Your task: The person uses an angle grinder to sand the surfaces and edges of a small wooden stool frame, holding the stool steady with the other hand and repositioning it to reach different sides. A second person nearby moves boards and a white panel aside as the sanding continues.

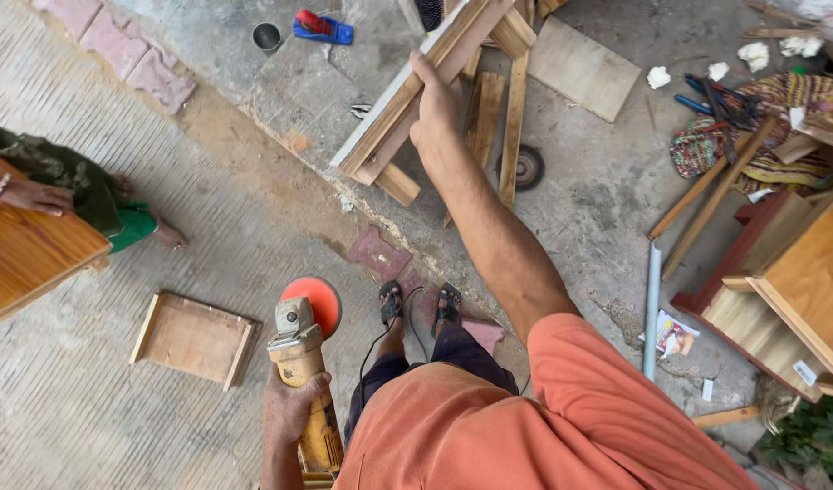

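A: Start at nine o'clock. What's there?

B: Another person crouches there in dark green clothes, one hand [31, 195] resting on a brown varnished wooden panel [26, 254]. Toward seven o'clock a shallow square wooden tray frame [194, 338] lies flat on the ribbed concrete floor [90, 408].

A: And the wearer's own hands?

B: The left hand [289, 404] is clenched round the body of a yellow angle grinder with an orange sanding disc [300, 363], down at six o'clock. The disc end points to twelve, so the tool's long axis runs six to twelve, its cord trailing past the sandalled feet [421, 304].

A: The right?

B: The right hand [435, 109] reaches to twelve o'clock and grips the edge of a pale rough-sawn wooden frame of nailed battens [416, 100], fingers wrapped over its upper rail. The frame is tilted off the ground; its long rail runs from about seven to one o'clock. It lies straight ahead of the grinder's disc but well apart from it, and the right hand is the only one on it.

A: How does the frame look?

B: Unfinished, light timber, with a whitish face on one side. I can't quite tell how its far end is supported.

A: Further right?

B: A dark round grinder disc [528, 168] on the floor, a flat plywood board [584, 68], loose sticks [707, 195], patterned cloth [761, 118], and brown furniture [807, 281] at three o'clock.
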The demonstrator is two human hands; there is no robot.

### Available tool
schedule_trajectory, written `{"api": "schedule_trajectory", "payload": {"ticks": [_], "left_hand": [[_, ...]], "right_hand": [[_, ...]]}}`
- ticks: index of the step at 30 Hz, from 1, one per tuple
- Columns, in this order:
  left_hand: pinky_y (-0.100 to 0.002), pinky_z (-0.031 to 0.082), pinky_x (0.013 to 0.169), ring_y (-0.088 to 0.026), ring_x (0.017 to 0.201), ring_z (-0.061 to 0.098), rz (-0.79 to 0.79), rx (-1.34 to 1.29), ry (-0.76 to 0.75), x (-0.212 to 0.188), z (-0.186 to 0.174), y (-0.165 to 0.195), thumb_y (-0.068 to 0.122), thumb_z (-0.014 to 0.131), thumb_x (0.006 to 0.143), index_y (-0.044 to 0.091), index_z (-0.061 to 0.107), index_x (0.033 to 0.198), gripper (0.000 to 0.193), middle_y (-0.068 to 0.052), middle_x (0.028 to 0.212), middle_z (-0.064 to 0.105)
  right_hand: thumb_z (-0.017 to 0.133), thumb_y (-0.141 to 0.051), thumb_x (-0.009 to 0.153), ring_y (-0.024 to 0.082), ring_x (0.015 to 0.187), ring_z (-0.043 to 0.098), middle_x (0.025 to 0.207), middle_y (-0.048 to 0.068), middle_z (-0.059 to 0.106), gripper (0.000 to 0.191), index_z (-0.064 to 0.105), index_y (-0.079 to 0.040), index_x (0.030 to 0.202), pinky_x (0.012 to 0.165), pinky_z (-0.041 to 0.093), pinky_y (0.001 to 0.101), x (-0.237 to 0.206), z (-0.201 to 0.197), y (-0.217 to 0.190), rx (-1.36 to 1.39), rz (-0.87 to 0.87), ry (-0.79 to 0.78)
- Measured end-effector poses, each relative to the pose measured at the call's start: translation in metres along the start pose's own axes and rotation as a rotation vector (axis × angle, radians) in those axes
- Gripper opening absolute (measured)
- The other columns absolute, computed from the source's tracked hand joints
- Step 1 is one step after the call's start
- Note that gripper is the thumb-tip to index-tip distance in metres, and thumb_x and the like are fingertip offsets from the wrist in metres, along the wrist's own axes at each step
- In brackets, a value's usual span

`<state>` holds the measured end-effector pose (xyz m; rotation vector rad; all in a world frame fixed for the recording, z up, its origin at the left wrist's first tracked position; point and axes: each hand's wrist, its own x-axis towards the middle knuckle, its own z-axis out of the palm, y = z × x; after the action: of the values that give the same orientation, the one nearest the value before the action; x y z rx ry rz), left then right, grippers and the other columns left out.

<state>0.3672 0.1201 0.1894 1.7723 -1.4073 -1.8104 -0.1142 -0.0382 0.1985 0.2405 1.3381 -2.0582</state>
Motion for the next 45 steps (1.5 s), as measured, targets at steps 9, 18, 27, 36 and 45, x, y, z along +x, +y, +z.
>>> {"api": "schedule_trajectory", "payload": {"ticks": [9,18,27,36,45], "left_hand": [[-0.036,0.058,0.068,-0.019,0.077,0.066,0.139,0.132,-0.223,0.026,0.001,0.032,0.016,0.083,0.065,0.003,0.056,0.121,0.064,-0.008,0.094,0.068],[-0.034,0.058,0.071,-0.017,0.08,0.066,0.231,0.247,-0.439,0.048,0.036,0.07,0.016,0.083,0.066,0.003,0.059,0.12,0.061,-0.006,0.096,0.069],[-0.034,0.057,0.065,-0.017,0.074,0.064,0.257,0.173,-0.565,0.032,0.08,0.1,0.007,0.078,0.071,0.002,0.056,0.121,0.055,-0.007,0.093,0.066],[-0.033,0.059,0.071,-0.017,0.08,0.066,0.36,0.161,-0.506,-0.026,0.101,0.108,0.009,0.08,0.071,0.001,0.057,0.126,0.06,-0.007,0.099,0.067],[-0.032,0.06,0.075,-0.015,0.085,0.068,0.474,0.288,-0.481,-0.061,0.141,0.133,0.016,0.087,0.068,0.0,0.054,0.125,0.067,-0.007,0.102,0.07]], "right_hand": [[0.077,-0.032,0.09,0.025,0.122,0.059,0.135,0.011,0.059,0.062,0.049,-0.007,0.139,0.103,0.053,0.0418,-0.097,-0.186,-0.054,0.111,-0.432,0.134],[0.074,-0.028,0.094,0.025,0.113,0.063,0.126,0.01,0.059,0.052,0.049,-0.015,0.139,0.089,0.06,0.0441,-0.163,-0.358,-0.079,0.233,-0.471,0.382],[0.069,-0.033,0.094,0.022,0.102,0.067,0.112,0.005,0.065,0.046,0.052,-0.015,0.132,0.089,0.062,0.0448,-0.18,-0.385,-0.049,0.557,-0.459,0.425],[0.074,-0.029,0.096,0.026,0.105,0.071,0.113,0.013,0.068,0.04,0.056,-0.006,0.124,0.09,0.064,0.0441,-0.194,-0.387,-0.028,0.511,-0.459,0.186],[0.063,-0.011,0.106,0.027,0.129,0.064,0.136,0.013,0.063,0.042,0.049,-0.003,0.145,0.119,0.05,0.0486,-0.226,-0.46,-0.036,0.466,-0.485,-0.255]]}}
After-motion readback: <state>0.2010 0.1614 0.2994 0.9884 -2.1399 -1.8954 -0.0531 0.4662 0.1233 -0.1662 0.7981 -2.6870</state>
